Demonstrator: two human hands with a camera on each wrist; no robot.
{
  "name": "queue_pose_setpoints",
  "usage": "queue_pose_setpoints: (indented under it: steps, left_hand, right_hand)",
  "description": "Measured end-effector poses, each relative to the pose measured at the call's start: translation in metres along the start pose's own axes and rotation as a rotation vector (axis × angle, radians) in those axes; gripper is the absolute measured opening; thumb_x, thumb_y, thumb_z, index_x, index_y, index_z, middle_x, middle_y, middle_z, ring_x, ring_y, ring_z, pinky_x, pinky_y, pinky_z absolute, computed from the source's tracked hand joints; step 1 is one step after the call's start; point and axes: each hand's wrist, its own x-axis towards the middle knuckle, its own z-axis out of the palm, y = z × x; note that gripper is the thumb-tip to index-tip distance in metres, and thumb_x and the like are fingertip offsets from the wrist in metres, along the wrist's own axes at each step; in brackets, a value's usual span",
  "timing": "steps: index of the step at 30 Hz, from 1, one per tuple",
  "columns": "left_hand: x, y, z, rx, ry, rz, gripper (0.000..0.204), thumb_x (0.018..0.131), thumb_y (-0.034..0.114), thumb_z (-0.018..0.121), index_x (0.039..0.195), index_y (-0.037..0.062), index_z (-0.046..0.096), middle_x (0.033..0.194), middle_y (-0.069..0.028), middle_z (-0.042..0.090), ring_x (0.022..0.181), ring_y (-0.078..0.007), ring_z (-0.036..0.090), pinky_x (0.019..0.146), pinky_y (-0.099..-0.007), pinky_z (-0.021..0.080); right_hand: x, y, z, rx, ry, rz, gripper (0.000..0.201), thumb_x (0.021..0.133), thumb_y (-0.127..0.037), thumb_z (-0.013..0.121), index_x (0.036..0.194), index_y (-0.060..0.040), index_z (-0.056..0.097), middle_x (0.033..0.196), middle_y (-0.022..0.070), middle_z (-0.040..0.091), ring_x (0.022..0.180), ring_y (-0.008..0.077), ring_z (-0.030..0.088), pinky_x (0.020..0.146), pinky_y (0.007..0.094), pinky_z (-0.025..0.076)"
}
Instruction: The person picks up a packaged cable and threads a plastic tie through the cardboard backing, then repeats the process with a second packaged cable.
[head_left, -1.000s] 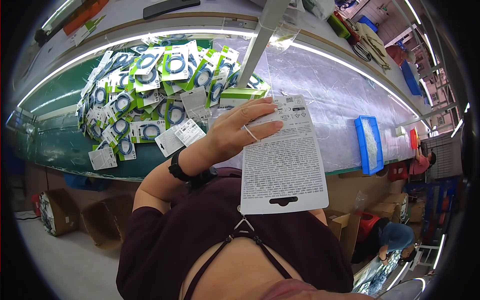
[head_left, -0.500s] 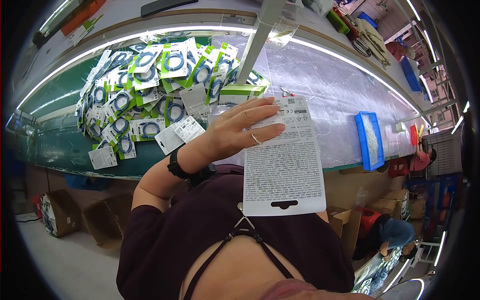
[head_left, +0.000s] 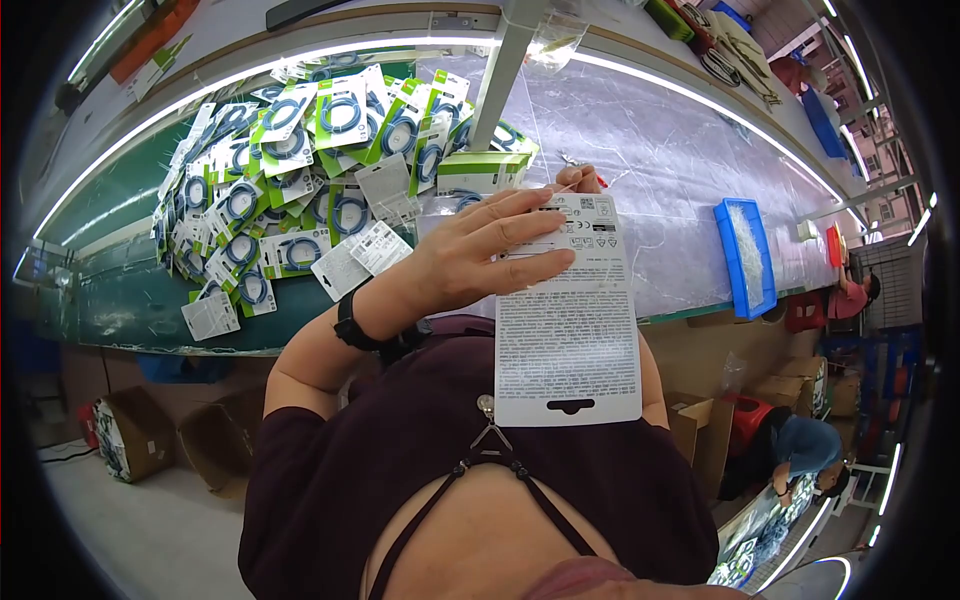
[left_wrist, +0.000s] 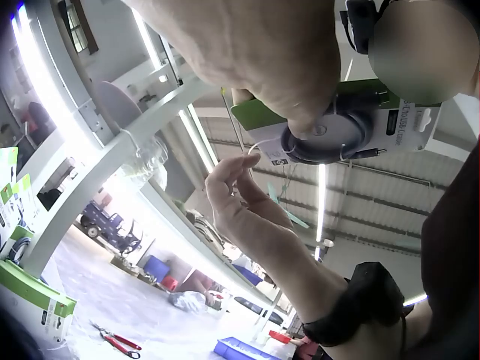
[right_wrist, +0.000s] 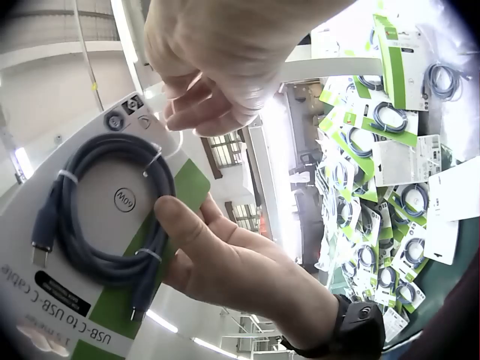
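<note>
My left hand [head_left: 480, 250] grips a cable card [head_left: 567, 330] upright, fingers spread on its printed back. On the card's front, in the right wrist view, the left thumb [right_wrist: 180, 225] presses beside a coiled blue cable [right_wrist: 71, 217]. At the card's far edge is my right hand [head_left: 578, 180], partly hidden behind it. The left wrist view has the right hand [left_wrist: 247, 206] with fingertips pinching a thin pale strand [left_wrist: 262, 142] by the card's green end. Both wrists wear black bands.
Many carded cables [head_left: 240, 200] lie heaped on the left of the table [head_left: 660, 150]. A green-topped box [head_left: 483, 172] stands beyond the left hand, near a metal post [head_left: 500, 90]. Red-handled pliers [left_wrist: 118, 345] and a blue tray [head_left: 745, 258] lie on the right.
My right hand has come into the head view at the card's far edge, where only the left hand showed before. The card has shifted slightly and stands straighter.
</note>
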Motion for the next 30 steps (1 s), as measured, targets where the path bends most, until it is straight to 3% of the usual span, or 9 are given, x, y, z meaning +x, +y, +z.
queue_pose_setpoints:
  steps: [4, 9, 16, 30]
  left_hand:
    - [0.001, 0.002, 0.000, 0.017, -0.024, -0.013, 0.037, 0.068, 0.012, 0.074, 0.103, 0.0155, 0.064, 0.116, -0.0082, 0.058, 0.109, -0.0309, 0.057, 0.088, -0.0411, 0.051]
    - [0.001, 0.000, 0.000, 0.023, -0.086, 0.033, 0.036, 0.069, 0.012, 0.073, 0.104, 0.0147, 0.063, 0.115, -0.0074, 0.058, 0.109, -0.0296, 0.056, 0.088, -0.0421, 0.051]
    - [0.003, -0.006, -0.004, 0.005, -0.150, 0.135, 0.037, 0.067, 0.010, 0.074, 0.102, 0.0133, 0.062, 0.111, -0.0066, 0.058, 0.108, -0.0291, 0.055, 0.084, -0.0410, 0.053]
    - [-0.006, -0.017, 0.001, -0.037, -0.025, 0.284, 0.037, 0.067, 0.006, 0.073, 0.098, 0.0088, 0.052, 0.102, -0.0095, 0.061, 0.093, -0.0301, 0.060, 0.075, -0.0376, 0.055]
  right_hand:
    - [-0.005, 0.005, 0.045, -0.136, 0.123, -0.149, 0.020, 0.095, -0.028, 0.049, 0.094, -0.0075, 0.051, 0.088, 0.0021, 0.058, 0.077, 0.0081, 0.057, 0.067, 0.0209, 0.051]
    - [-0.008, -0.003, 0.047, -0.261, 0.122, -0.164, 0.019, 0.094, -0.026, 0.051, 0.092, -0.0076, 0.052, 0.087, 0.0024, 0.058, 0.075, 0.0069, 0.056, 0.065, 0.0197, 0.050]
    - [-0.013, 0.001, 0.046, -0.258, 0.079, -0.014, 0.018, 0.094, -0.025, 0.051, 0.092, -0.0078, 0.053, 0.088, 0.0016, 0.058, 0.075, 0.0062, 0.056, 0.065, 0.0178, 0.048]
    - [-0.019, 0.007, 0.051, -0.340, 0.114, 0.020, 0.016, 0.094, -0.023, 0.052, 0.094, -0.0073, 0.053, 0.088, 0.0011, 0.057, 0.078, 0.0053, 0.056, 0.067, 0.0179, 0.049]
